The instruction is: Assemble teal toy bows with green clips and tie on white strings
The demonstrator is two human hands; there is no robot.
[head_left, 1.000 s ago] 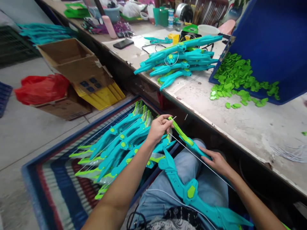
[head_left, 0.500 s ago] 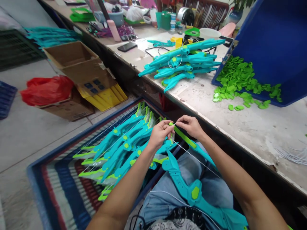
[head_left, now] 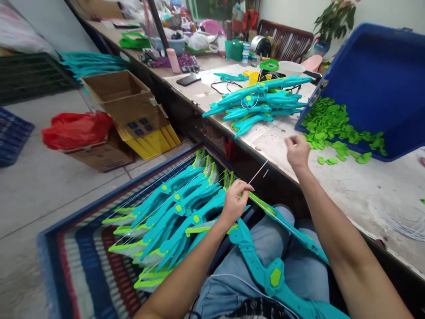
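My left hand (head_left: 236, 200) is closed around the green tip of a turquoise toy bow (head_left: 295, 230), whose limb slants down across my lap. A white string (head_left: 258, 172) rises from that tip toward the pinched fingertips of my right hand (head_left: 298, 153). Against the pale table the string's far stretch is lost. My right hand is raised at the table edge. Another turquoise bow part (head_left: 257, 261) with a green pentagon lies over my jeans. To the left, several strung bows (head_left: 179, 206) with green tips lie stacked in a cloth-lined blue crate (head_left: 79, 212).
On the table (head_left: 275, 146), a pile of turquoise bows (head_left: 255, 104) stands near a tipped blue bin (head_left: 372, 88) spilling green pieces (head_left: 332, 122). A phone (head_left: 188, 79) lies farther back. Cardboard boxes (head_left: 122, 102) and a red bag (head_left: 78, 128) are on the floor at left.
My right hand has moved away from the green tip, up and right toward the table, drawing the string out. My left hand stays at the tip. The view has tilted up slightly.
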